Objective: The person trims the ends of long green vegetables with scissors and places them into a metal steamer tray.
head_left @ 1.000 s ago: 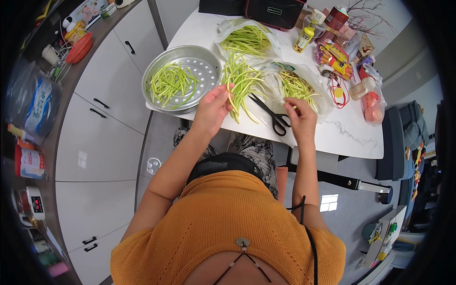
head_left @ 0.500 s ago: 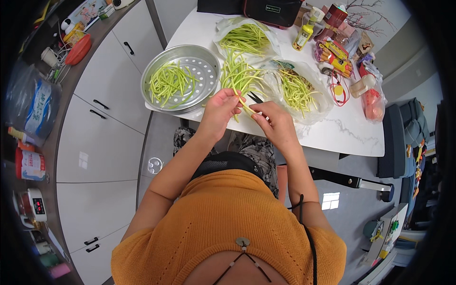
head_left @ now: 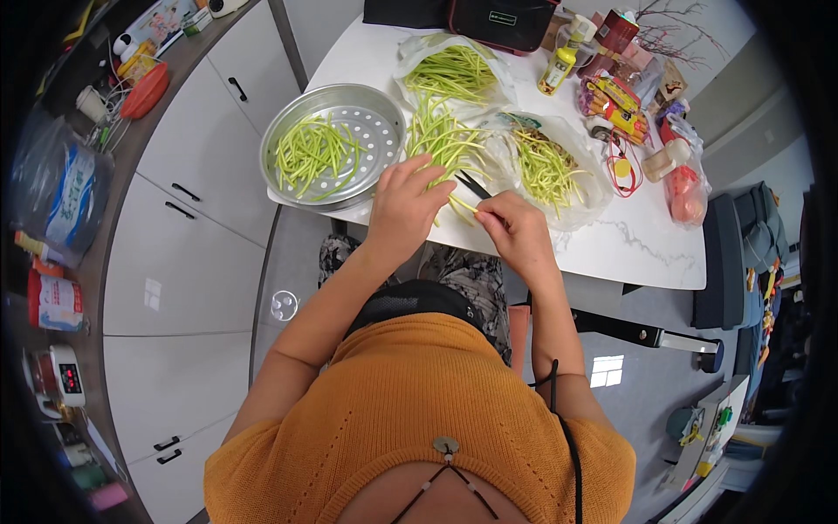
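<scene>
My right hand (head_left: 517, 229) pinches one end of a long, thin green vegetable stem (head_left: 463, 208) above the near edge of the table. My left hand (head_left: 406, 205) is at the stem's other end, its fingers stretched and slightly apart; their undersides are hidden. Just beyond lies a loose pile of green stems (head_left: 443, 135). A black pointed tool (head_left: 472, 183), perhaps scissors, sits between my hands with its rest covered. To the left, a round metal steamer pan (head_left: 381, 131) with a perforated base holds short cut stems (head_left: 314, 153).
One clear plastic bag (head_left: 502, 74) of long stems lies behind the pile. Another bag (head_left: 589, 205) with stems and darker scraps is at right. A yellow bottle (head_left: 557, 70), snack packets (head_left: 615, 105) and a black case (head_left: 499, 24) stand farther back on the white table (head_left: 650, 249).
My left hand has loosened from its pinch on the stem, with its fingers extending forward. My right hand has shifted slightly right and down, still pinching the stem.
</scene>
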The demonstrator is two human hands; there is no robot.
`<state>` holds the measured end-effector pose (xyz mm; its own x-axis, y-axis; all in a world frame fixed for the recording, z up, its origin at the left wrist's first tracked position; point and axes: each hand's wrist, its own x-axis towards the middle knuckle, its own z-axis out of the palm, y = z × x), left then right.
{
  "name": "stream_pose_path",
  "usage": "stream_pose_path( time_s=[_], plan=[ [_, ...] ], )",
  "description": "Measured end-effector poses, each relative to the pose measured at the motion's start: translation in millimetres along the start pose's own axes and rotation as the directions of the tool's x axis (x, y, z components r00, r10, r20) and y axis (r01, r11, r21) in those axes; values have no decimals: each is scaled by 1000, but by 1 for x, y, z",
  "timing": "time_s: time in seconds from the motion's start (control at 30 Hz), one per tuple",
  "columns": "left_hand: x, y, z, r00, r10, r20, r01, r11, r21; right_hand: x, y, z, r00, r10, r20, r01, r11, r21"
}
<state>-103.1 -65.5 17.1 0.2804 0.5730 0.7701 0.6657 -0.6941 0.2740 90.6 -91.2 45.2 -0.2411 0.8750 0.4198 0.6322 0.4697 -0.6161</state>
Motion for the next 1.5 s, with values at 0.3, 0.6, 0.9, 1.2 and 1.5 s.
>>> stream_pose_path(
  time_s=[0.3,0.6,0.9,1.2,1.5],
  plan=[
    [-19,27,13,876,-365,314,479,723,-498,-3,2,5,976,18,-219,6,994,107],
    [-16,42,18,880,-302,366,457,746,-483,-13,13,23,959,231,-165,-92,803,589],
    [-15,34,23,725,-441,529,675,300,-674,-6,19,15,916,394,-75,-240,687,686],
    [-15,25,25,666,-499,555,676,87,-732,-5,7,20,954,-17,-301,50,993,103],
    [-7,-37,-4,610,-757,237,613,260,-746,-6,41,-10,923,164,-348,-173,985,4]
  ],
)
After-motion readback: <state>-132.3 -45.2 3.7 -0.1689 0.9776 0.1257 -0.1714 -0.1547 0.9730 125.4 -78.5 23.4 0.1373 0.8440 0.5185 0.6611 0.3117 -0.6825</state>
